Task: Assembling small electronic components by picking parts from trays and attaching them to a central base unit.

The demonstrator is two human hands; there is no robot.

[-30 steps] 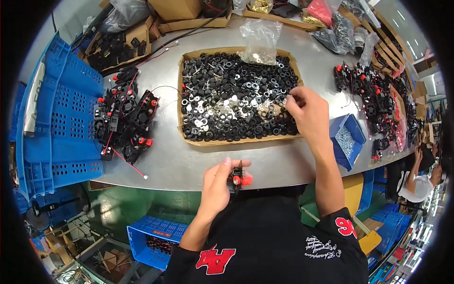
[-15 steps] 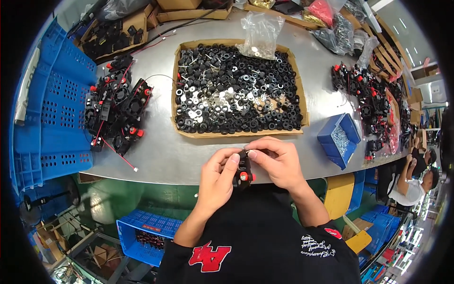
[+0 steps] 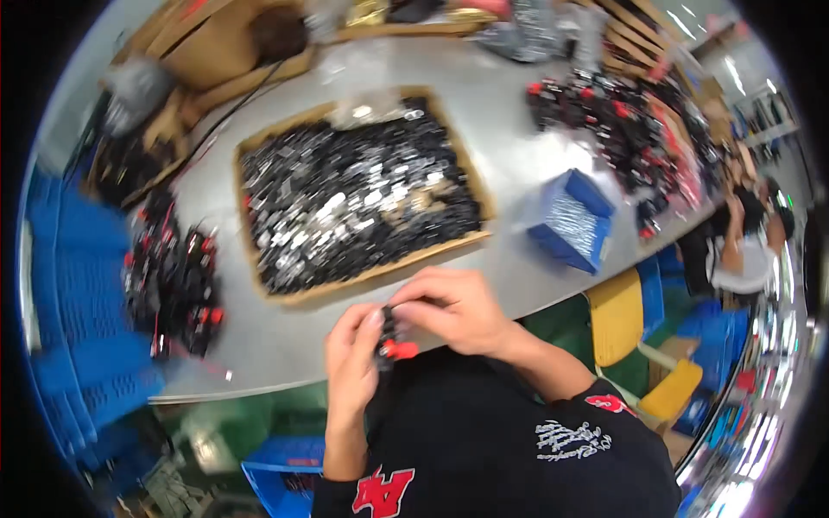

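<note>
Just past the table's near edge, my left hand [image 3: 352,356] grips a small black part [image 3: 385,332] with its thumb and fingers. A bright red knob-like piece [image 3: 400,349] sticks out of that part toward the right. My right hand [image 3: 458,312] is closed in a pinch at the part's upper end; whatever lies between those fingertips is hidden and blurred. Beyond both hands, a shallow cardboard tray [image 3: 380,281] holds many black rings, pale washers and small knobs. A clear plastic bag [image 3: 358,73] rests over the tray's far edge.
To the right stands a blue bin [image 3: 553,249] of small silvery hardware. Black assemblies with red pieces lie heaped at left [image 3: 173,285] and far right [image 3: 617,129]. A blue crate [image 3: 73,302] borders the left side. A yellow chair [image 3: 615,319] and another person [image 3: 747,250] are at right.
The view has turned and blurred, so the tray and table now appear tilted and farther left. Both hands keep their hold at the black part, their grip looking much the same.
</note>
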